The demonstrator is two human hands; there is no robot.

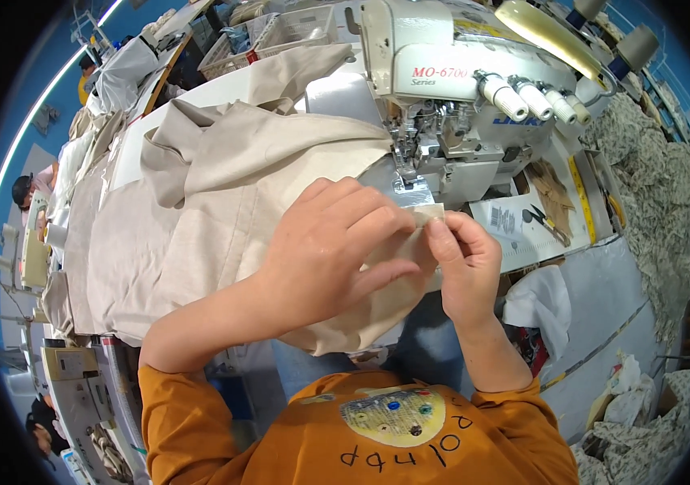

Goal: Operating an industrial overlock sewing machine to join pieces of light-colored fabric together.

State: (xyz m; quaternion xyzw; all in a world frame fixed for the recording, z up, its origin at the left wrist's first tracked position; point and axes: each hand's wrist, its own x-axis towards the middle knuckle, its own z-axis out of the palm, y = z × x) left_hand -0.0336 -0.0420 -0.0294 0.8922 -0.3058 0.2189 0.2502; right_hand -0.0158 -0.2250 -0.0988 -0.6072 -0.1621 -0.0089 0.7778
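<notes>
Beige fabric (pixel 224 234), in large folds, spreads from the left up to an overlock sewing machine (pixel 434 73). Just in front of the machine's presser foot (pixel 411 182), my right hand (pixel 470 271) pinches a small edge of the beige fabric between thumb and fingers. My left hand (pixel 325 242) lies over the cloth beside it, its fingers bent across and its thumb held apart. The left fingertips touch the same edge, and the cloth under the palm is hidden. Part of the fabric hangs down over my lap.
Scissors (pixel 551 226) and a yellow measuring tape (pixel 581 194) lie right of the machine. White plastic baskets (pixel 296 32) stand behind. Patterned cloth (pixel 644 210) is heaped at the right. Thread cones (pixel 636 48) rise at the upper right. Other people sit far left.
</notes>
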